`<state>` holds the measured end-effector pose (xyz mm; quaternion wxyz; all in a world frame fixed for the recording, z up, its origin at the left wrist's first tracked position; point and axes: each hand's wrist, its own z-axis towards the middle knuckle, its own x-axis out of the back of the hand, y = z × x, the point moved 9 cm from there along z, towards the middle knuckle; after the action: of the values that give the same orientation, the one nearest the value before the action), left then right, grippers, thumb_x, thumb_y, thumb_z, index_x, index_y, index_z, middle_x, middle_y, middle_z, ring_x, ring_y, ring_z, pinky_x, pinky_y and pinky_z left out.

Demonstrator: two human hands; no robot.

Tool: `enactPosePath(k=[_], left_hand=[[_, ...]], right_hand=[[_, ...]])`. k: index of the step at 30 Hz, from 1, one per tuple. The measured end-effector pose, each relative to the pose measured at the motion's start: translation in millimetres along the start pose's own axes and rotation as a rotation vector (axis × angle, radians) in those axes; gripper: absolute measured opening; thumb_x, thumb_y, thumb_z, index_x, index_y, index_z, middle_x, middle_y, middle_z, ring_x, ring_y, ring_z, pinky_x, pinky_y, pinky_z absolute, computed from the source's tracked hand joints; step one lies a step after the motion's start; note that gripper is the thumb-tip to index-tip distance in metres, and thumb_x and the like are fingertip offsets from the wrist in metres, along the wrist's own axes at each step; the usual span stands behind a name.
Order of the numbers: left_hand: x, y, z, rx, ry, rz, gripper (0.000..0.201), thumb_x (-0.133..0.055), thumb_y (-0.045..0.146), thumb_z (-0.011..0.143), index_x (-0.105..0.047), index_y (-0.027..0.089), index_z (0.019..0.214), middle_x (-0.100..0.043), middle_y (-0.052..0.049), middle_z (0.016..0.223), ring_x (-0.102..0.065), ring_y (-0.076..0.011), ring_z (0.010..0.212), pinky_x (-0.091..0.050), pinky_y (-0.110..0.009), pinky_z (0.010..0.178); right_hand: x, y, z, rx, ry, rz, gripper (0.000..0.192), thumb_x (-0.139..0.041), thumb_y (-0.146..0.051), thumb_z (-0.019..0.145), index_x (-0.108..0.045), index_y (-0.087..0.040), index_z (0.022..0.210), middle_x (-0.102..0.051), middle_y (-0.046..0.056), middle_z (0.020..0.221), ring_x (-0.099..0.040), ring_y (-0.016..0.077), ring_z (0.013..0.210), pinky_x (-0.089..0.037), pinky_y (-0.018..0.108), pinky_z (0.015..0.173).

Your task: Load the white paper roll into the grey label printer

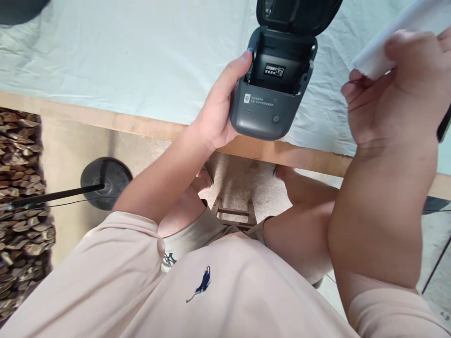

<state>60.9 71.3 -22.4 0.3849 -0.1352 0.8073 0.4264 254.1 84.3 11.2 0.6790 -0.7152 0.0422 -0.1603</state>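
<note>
A dark grey label printer (pixel 262 105) sits at the near edge of the table, its lid (pixel 294 14) flipped up and the empty paper bay (pixel 280 70) showing. My left hand (pixel 218 108) grips its left side, with the thumb hooked over the bay's rim. My right hand (pixel 394 89) is raised to the right of the printer and holds a white roll of paper (pixel 398 33) between its fingers, apart from the printer.
The table (pixel 141 124) has a wooden edge and a pale cloth (pixel 123 56) over it. A black round stand base (pixel 105 180) with a pole is on the floor at left, beside a pattern of stacked logs (pixel 21 197). A wooden stool (pixel 234 213) stands between my knees.
</note>
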Motion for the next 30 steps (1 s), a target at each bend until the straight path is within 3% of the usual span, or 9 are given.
enactPosePath(k=[4, 6, 11, 14, 17, 20, 24, 26, 30], left_hand=[[33.2, -10, 1, 0.067, 0.194, 0.078, 0.048, -0.065, 0.057, 0.066, -0.065, 0.017, 0.092, -0.055, -0.002, 0.06, -0.065, -0.0256, 0.097, -0.055, -0.026, 0.069], [38.5, -11, 1, 0.065, 0.206, 0.094, 0.052, -0.065, 0.06, 0.064, -0.065, 0.018, 0.093, -0.054, -0.002, 0.057, -0.066, -0.0249, 0.092, -0.054, -0.027, 0.067], [22.4, 3, -1, -0.023, 0.08, 0.088, 0.045, -0.055, 0.057, 0.072, -0.065, 0.024, 0.1, -0.055, -0.002, 0.054, -0.065, -0.0215, 0.08, -0.054, -0.028, 0.064], [17.3, 15, -4, -0.112, 0.08, 0.088, 0.043, -0.042, 0.057, 0.075, -0.065, 0.027, 0.095, -0.065, -0.004, 0.074, -0.065, -0.0202, 0.079, -0.053, -0.027, 0.06], [14.1, 23, -6, -0.166, 0.072, 0.083, 0.042, -0.034, 0.054, 0.078, -0.064, 0.025, 0.085, -0.066, -0.003, 0.1, -0.065, -0.0183, 0.085, -0.052, -0.024, 0.057], [14.3, 26, -7, -0.198, 0.066, 0.04, 0.044, -0.03, 0.052, 0.08, -0.064, 0.023, 0.081, -0.065, -0.002, 0.104, -0.064, -0.0165, 0.09, -0.053, -0.023, 0.058], [22.7, 22, -8, -0.154, 0.119, 0.023, 0.044, -0.035, 0.055, 0.078, -0.064, 0.023, 0.086, -0.065, -0.003, 0.099, -0.064, -0.018, 0.088, -0.054, -0.025, 0.061], [31.9, 17, -9, -0.113, 0.201, 0.033, 0.045, -0.043, 0.059, 0.074, -0.064, 0.024, 0.094, -0.065, -0.004, 0.085, -0.065, -0.0213, 0.087, -0.054, -0.027, 0.061], [48.0, 11, -12, -0.066, 0.339, 0.039, 0.052, -0.053, 0.062, 0.068, -0.062, 0.024, 0.101, -0.053, -0.003, 0.055, -0.064, -0.024, 0.086, -0.054, -0.029, 0.064]], right_hand=[[18, -15, -12, 0.201, 0.155, -0.212, 0.029, -0.057, -0.019, 0.07, -0.049, -0.018, 0.097, -0.045, -0.001, 0.084, -0.045, 0.002, 0.066, -0.039, 0.019, 0.054], [23, -20, -16, 0.299, 0.178, -0.402, 0.036, -0.061, -0.015, 0.069, -0.051, -0.018, 0.103, -0.047, -0.001, 0.095, -0.042, -0.0002, 0.072, -0.034, 0.016, 0.06], [26, -11, -14, 0.253, 0.11, -0.723, 0.051, -0.061, -0.015, 0.069, -0.044, -0.017, 0.117, -0.05, 0.001, 0.105, -0.049, 0.0036, 0.082, -0.038, 0.022, 0.077], [14, -37, -24, 0.418, 0.155, -0.791, 0.046, -0.056, -0.023, 0.075, -0.043, -0.013, 0.119, -0.048, 0.005, 0.114, -0.048, 0.0125, 0.111, -0.039, 0.029, 0.098], [-16, -62, -34, 0.517, 0.164, -1.022, 0.04, -0.036, -0.041, 0.087, -0.05, -0.014, 0.113, -0.051, 0.003, 0.112, -0.048, 0.015, 0.111, -0.036, 0.033, 0.101], [-56, -64, -30, 0.473, 0.026, -1.155, 0.035, -0.037, -0.041, 0.088, -0.051, -0.021, 0.114, -0.049, 0.0, 0.116, -0.043, 0.0175, 0.121, -0.034, 0.036, 0.103], [-88, -33, -14, 0.198, -0.208, -1.214, 0.046, -0.051, -0.024, 0.081, -0.041, -0.025, 0.126, -0.04, 0.001, 0.133, -0.026, 0.0248, 0.136, -0.019, 0.046, 0.115], [-95, -20, -8, 0.12, -0.258, -1.214, 0.046, -0.049, -0.022, 0.08, -0.043, -0.022, 0.126, -0.044, 0.005, 0.128, -0.03, 0.0265, 0.132, -0.02, 0.048, 0.115], [-96, -9, 1, 0.089, -0.233, -1.138, 0.042, -0.042, -0.016, 0.08, -0.047, -0.022, 0.121, -0.052, 0.006, 0.116, -0.047, 0.0276, 0.116, -0.036, 0.051, 0.1]])
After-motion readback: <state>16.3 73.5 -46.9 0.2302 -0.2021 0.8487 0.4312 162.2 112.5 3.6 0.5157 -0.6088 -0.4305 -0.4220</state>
